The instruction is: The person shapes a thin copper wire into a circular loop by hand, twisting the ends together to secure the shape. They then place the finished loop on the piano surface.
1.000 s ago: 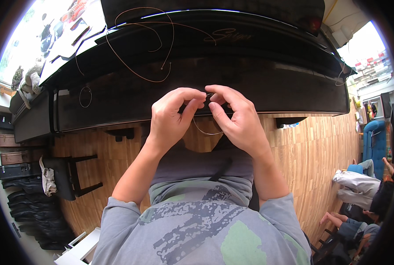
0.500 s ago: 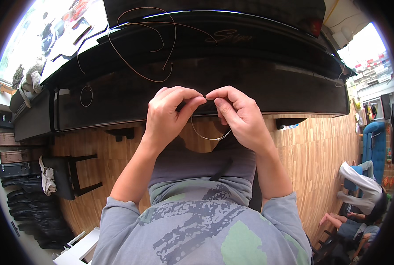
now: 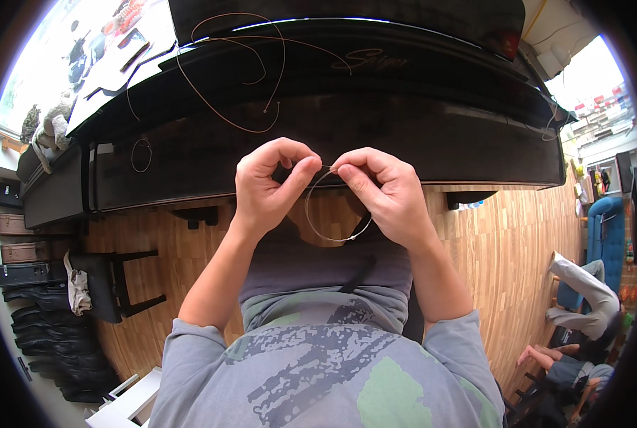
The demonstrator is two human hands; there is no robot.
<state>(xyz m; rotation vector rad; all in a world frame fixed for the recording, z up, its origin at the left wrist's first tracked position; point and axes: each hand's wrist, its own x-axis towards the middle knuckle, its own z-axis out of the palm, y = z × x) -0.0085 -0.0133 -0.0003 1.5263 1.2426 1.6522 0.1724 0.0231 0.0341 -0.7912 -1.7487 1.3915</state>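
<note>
In front of my lap I hold a thin coiled metal string (image 3: 308, 209) between both hands. It looks like an instrument string, with a small bead-like end (image 3: 352, 237) low on the loop. My left hand (image 3: 265, 187) pinches it between thumb and forefinger. Thumb and forefinger of my right hand (image 3: 388, 194) also close on it, a short way to the right. A short stretch of string runs across the gap between my fingertips, and the loop hangs below. Both hands are just off the near edge of a black piano (image 3: 404, 132).
Loose copper-coloured strings (image 3: 284, 64) lie over the piano top, with a small coiled string (image 3: 140, 155) at its left. A black bench (image 3: 93, 285) stands on the wooden floor, beside several cases. People sit at the right, near a blue sofa (image 3: 604, 228).
My fingertips have drawn slightly apart, the left hand shifting left. The loop hangs a little lower and shows more fully. At the right, a seated person's posture has changed.
</note>
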